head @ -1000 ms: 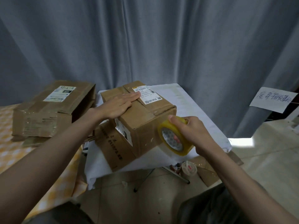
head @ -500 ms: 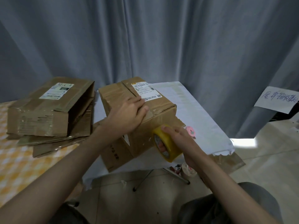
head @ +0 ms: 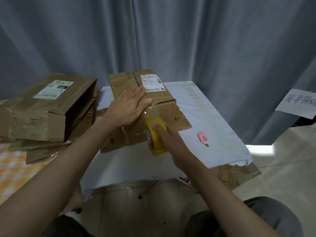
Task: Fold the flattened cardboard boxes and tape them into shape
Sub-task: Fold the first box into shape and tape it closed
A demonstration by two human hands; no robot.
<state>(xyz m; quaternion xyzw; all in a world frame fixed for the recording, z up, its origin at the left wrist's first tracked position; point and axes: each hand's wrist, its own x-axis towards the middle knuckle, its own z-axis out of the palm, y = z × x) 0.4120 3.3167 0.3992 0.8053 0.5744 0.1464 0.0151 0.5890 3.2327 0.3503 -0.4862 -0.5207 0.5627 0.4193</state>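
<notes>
A folded brown cardboard box (head: pixel 164 100) with a white shipping label stands on the white-covered table (head: pixel 205 117). My left hand (head: pixel 127 107) lies flat on the box's top, fingers straight across the flap seam. My right hand (head: pixel 164 139) grips a yellow roll of tape (head: pixel 156 137) against the box's near face. A clear strip of tape runs from the roll up over the box's front edge. A flat piece of cardboard (head: pixel 111 142) lies under the box.
A small pink box cutter (head: pixel 203 139) lies on the table right of the box. A formed open-ended box (head: pixel 51 103) sits on flattened cardboard at the left, on a yellow checked cloth (head: pixel 15 168). Grey curtain behind; more cardboard (head: pixel 237 173) on the floor under the table's right edge.
The box has turned so its near face looks toward me. My right hand has drawn the tape roll down that face. My left hand has spread flat on the top near the front edge.
</notes>
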